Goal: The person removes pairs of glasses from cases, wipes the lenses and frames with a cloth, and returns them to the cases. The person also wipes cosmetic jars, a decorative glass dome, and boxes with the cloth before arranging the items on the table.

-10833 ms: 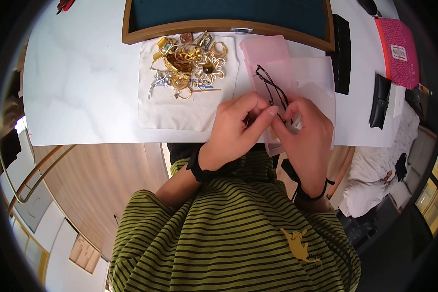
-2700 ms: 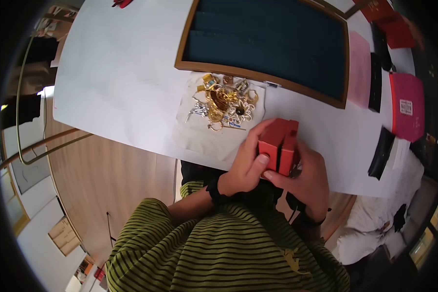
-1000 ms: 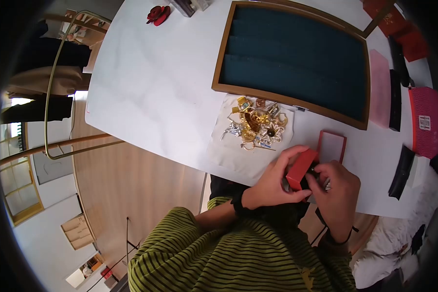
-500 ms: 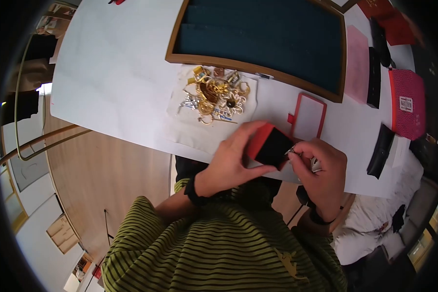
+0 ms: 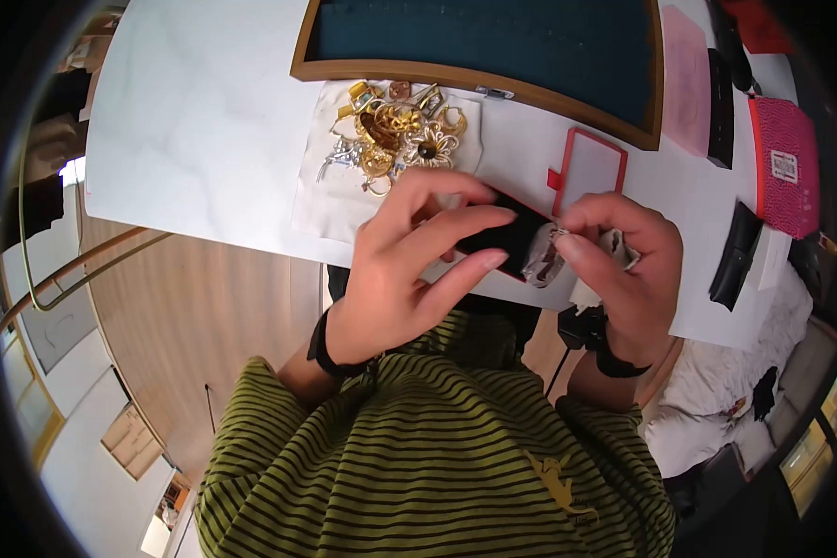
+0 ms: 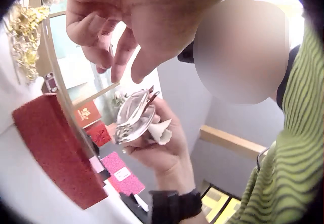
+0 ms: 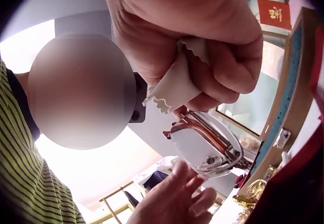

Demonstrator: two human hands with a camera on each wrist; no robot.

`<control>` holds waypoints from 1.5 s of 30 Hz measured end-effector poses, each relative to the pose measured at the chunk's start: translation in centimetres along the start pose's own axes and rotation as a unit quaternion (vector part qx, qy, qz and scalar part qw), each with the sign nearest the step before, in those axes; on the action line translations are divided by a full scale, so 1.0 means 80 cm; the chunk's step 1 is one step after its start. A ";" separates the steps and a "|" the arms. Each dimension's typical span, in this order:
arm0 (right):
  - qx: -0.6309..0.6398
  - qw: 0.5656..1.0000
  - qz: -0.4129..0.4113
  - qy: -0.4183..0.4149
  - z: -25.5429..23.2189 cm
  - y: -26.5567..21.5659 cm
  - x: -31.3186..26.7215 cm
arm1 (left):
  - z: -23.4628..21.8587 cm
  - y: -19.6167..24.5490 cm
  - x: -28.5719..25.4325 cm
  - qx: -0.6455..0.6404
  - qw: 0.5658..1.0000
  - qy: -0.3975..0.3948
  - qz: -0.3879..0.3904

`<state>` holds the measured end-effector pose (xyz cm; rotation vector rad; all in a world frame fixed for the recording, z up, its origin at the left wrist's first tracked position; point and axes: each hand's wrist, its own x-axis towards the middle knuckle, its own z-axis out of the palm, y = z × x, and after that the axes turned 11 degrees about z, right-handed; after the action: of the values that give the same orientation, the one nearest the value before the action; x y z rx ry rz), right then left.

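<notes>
My right hand (image 5: 628, 265) pinches a pair of folded eyeglasses (image 7: 210, 143) with clear rims and brown temples. A crumpled white cloth (image 7: 174, 87) is tucked in the same hand's curled fingers. My left hand (image 5: 400, 265) is spread with its fingers apart, facing the glasses and holding nothing. Below it in the head view lies a red box (image 6: 58, 153) with a black inside, partly hidden by the fingers. Behind the box is a red-edged panel (image 5: 593, 172) with a pale face and a small red tab.
Gold and silver jewelry (image 5: 386, 135) is heaped on a white cloth (image 5: 321, 200). A wooden case (image 5: 484, 79) with a dark teal lining stands behind it. Along the right lie a pink case (image 5: 685, 84), a black case (image 5: 737, 256) and a bright pink pouch (image 5: 789, 167).
The left hand has let go of the red box and its fingers have spread. The eyeglasses now show whole in the right hand. Earlier, dark glasses lay by an opened pink case.
</notes>
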<state>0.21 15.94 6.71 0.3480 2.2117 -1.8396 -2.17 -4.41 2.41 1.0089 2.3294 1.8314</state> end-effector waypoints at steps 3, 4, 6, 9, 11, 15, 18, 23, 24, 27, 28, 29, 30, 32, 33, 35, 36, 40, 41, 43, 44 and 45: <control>0.026 0.998 -0.012 -0.049 0.006 0.003 0.005 | -0.003 0.004 0.017 -0.082 0.996 -0.014 0.016; 0.020 0.998 -0.010 -0.062 0.004 0.003 0.006 | -0.004 0.005 0.021 -0.105 0.994 -0.027 0.001; 0.015 0.997 -0.006 -0.074 0.003 0.003 0.007 | -0.006 0.001 0.025 -0.130 0.990 -0.044 -0.013; 0.010 0.996 -0.014 -0.082 0.003 0.007 0.009 | -0.010 -0.002 0.031 -0.149 0.983 -0.099 -0.042; 0.019 0.995 -0.049 -0.082 0.007 0.015 0.012 | -0.007 -0.001 0.031 -0.144 0.983 -0.107 -0.047; 0.035 0.994 -0.053 -0.090 0.008 0.021 0.013 | -0.005 0.005 0.035 -0.081 0.990 -0.104 -0.043; 0.038 0.994 -0.038 -0.094 0.010 0.028 0.014 | 0.008 0.000 0.028 -0.041 0.995 -0.078 -0.042; -0.021 0.997 -0.055 -0.052 0.013 0.035 0.012 | 0.015 -0.006 0.021 0.021 0.998 -0.056 -0.028; -0.021 0.997 -0.054 -0.051 0.013 0.036 0.011 | 0.016 -0.006 0.020 0.026 0.998 -0.043 -0.025; 0.006 0.999 -0.037 -0.014 0.007 0.038 0.006 | 0.010 -0.005 0.021 0.035 0.997 -0.024 -0.068; -0.021 0.999 -0.037 -0.015 0.003 0.040 0.004 | 0.005 -0.003 0.022 0.024 0.995 -0.029 -0.090; -0.048 0.998 -0.038 -0.016 0.001 0.040 0.003 | 0.003 -0.002 0.022 0.024 0.995 -0.030 -0.089; -0.048 0.998 -0.038 -0.015 0.000 0.040 0.002 | 0.002 -0.002 0.022 -0.012 0.994 -0.013 -0.110; -0.149 0.989 -0.016 -0.007 0.002 0.037 0.000 | -0.002 -0.001 0.021 -0.073 0.987 0.003 -0.141; -0.148 0.989 -0.015 -0.005 0.004 0.039 0.000 | -0.003 0.001 0.021 -0.073 0.987 0.001 -0.141; -0.195 0.979 -0.050 0.030 0.007 0.043 0.001 | -0.003 0.003 0.021 -0.176 0.970 0.052 -0.158; -0.194 0.979 -0.049 0.030 0.008 0.042 0.001 | -0.002 0.002 0.020 -0.215 0.962 0.070 -0.151; -0.195 0.977 -0.082 0.017 0.014 0.047 0.003 | -0.003 -0.003 0.018 -0.257 0.953 0.088 -0.135; -0.189 0.978 -0.086 0.035 0.016 0.049 0.003 | -0.002 -0.004 0.018 -0.269 0.950 0.092 -0.132; -0.198 0.974 -0.101 0.048 0.016 0.044 0.004 | -0.001 -0.007 0.017 -0.280 0.946 0.097 -0.128; -0.207 0.969 -0.117 0.060 0.015 0.042 0.005 | -0.001 -0.009 0.016 -0.296 0.941 0.102 -0.129; -0.207 0.969 -0.118 0.060 0.014 0.040 0.005 | -0.002 -0.011 0.016 -0.312 0.935 0.106 -0.130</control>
<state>0.95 15.42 3.41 0.1190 2.7440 -1.4274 -3.63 -4.00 2.17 0.4159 1.6395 2.3994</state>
